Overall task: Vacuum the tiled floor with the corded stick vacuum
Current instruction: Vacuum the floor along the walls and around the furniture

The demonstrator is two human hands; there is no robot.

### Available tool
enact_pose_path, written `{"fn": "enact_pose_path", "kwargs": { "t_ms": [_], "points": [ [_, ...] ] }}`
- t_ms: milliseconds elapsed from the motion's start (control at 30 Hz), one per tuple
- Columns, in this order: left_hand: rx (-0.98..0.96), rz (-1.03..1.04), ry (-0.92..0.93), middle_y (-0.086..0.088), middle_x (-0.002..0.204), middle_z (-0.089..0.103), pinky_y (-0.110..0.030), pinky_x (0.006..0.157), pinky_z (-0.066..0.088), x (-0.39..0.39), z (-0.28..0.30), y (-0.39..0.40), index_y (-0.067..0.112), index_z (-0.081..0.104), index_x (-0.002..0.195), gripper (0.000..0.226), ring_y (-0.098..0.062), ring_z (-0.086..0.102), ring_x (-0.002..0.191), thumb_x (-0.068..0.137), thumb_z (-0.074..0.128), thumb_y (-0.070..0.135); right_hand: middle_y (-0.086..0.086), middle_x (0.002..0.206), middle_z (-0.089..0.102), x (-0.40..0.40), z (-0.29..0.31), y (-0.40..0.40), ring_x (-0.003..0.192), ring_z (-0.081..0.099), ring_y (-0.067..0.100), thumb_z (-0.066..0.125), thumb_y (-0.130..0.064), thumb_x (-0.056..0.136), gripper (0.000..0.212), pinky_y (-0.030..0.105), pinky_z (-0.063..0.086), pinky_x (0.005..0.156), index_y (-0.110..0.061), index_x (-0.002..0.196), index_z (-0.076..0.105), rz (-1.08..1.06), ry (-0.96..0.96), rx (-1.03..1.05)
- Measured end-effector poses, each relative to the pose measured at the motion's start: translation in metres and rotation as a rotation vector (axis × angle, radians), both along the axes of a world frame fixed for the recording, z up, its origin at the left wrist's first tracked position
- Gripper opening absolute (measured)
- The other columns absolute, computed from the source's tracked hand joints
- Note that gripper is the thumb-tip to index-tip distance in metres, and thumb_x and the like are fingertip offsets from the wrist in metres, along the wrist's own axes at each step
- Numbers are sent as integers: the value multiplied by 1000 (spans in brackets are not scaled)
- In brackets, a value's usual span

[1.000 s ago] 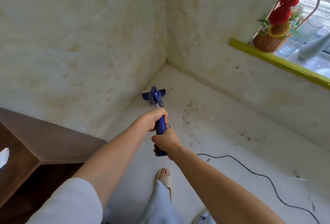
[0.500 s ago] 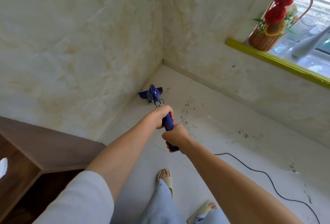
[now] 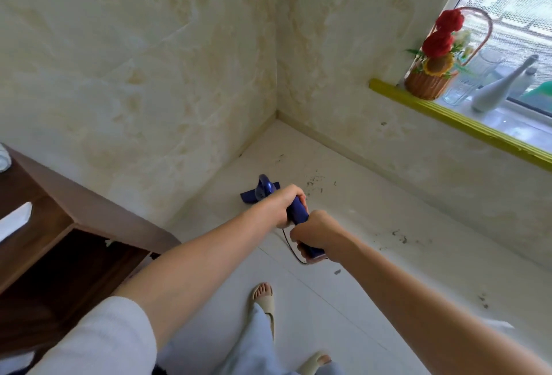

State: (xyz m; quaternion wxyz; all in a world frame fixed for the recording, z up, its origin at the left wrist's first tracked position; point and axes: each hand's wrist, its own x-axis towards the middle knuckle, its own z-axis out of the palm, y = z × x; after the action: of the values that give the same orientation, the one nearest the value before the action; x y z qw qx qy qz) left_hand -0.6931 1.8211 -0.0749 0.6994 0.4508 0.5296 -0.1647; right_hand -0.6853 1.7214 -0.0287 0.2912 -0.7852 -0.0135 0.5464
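Both hands grasp the blue handle of the vacuum (image 3: 298,210); the left hand (image 3: 283,205) is curled round it further down the stick, and the right hand (image 3: 313,232) is curled round the upper end, just beside the left; the blue head of the vacuum (image 3: 260,191) lies on the white tiled floor (image 3: 373,270), near the corner of the two marbled walls; a thin dark cord (image 3: 291,244) hangs below the handle; dark crumbs (image 3: 313,179) are scattered on the floor to the right of the head; a flower basket (image 3: 430,81) stands on the window sill (image 3: 448,113); a brown wooden cabinet (image 3: 59,225) is at the left.
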Motion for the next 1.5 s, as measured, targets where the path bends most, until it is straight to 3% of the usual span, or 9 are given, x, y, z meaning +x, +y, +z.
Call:
{"fn": "enact_pose_path", "kwargs": {
  "t_ms": [67,167,267,567,767,833,967,1300,1500],
  "points": [
    [-16,9,1,-7,49,53,-26,57,45,-4,5,-13,6,45,48,34,-18,49,54,82,52,9,8,57,46,-1,5,-13,45,45,19,52,4,82,13,29,41,56,-6,86,44,30,12,1],
    [-48,23,-7,-5,46,52,-24,50,42,-8,9,-27,8,43,49,34,-18,47,50,82,51,8,9,59,45,-3,18,-29,41,43,18,58,6,83,17,22,40,44,-5,83,45,71,27,29],
    [-68,13,-31,-4,39,48,-20,44,39,-10,12,-32,8,40,44,42,-16,45,39,85,46,7,10,58,46,-2,27,-34,39,43,19,60,4,82,17,24,40,44,-6,84,47,136,7,5],
    [-72,-4,-2,-2,39,48,-16,38,41,-10,8,-11,9,41,54,32,-14,47,30,86,47,5,6,59,41,-10,8,-11,42,39,16,40,10,87,17,15,35,36,-6,84,41,-23,40,-3],
    [-32,-21,46,-4,37,47,-24,50,44,8,-6,29,9,43,41,45,-17,46,47,85,47,5,9,64,47,-4,-15,30,43,44,15,45,7,87,22,18,38,34,-4,105,41,-12,-47,-2],
    [-17,-21,47,-4,37,46,-25,54,43,14,-11,43,8,42,33,52,-18,45,49,84,46,4,9,66,48,0,-20,43,45,46,15,46,6,87,21,17,38,34,-5,105,41,-4,-73,-2],
    [7,-46,69,-4,38,47,-25,57,44,27,-21,77,9,43,44,39,-18,46,49,82,48,5,12,71,50,7,-37,78,48,47,17,45,6,86,24,24,41,39,-6,105,40,-78,-55,12],
    [104,-137,78,-2,37,47,-27,66,44,46,-39,110,12,42,27,57,-19,48,53,84,48,7,15,84,53,25,-57,112,49,49,17,46,5,87,22,24,43,40,-6,106,41,-52,-61,7],
    [108,-217,81,-9,61,52,-27,63,46,46,-36,86,7,45,50,31,-21,53,65,80,49,2,11,75,52,25,-55,87,50,50,16,49,4,88,21,24,43,41,-6,105,42,-37,-71,-39]
  ]
}}
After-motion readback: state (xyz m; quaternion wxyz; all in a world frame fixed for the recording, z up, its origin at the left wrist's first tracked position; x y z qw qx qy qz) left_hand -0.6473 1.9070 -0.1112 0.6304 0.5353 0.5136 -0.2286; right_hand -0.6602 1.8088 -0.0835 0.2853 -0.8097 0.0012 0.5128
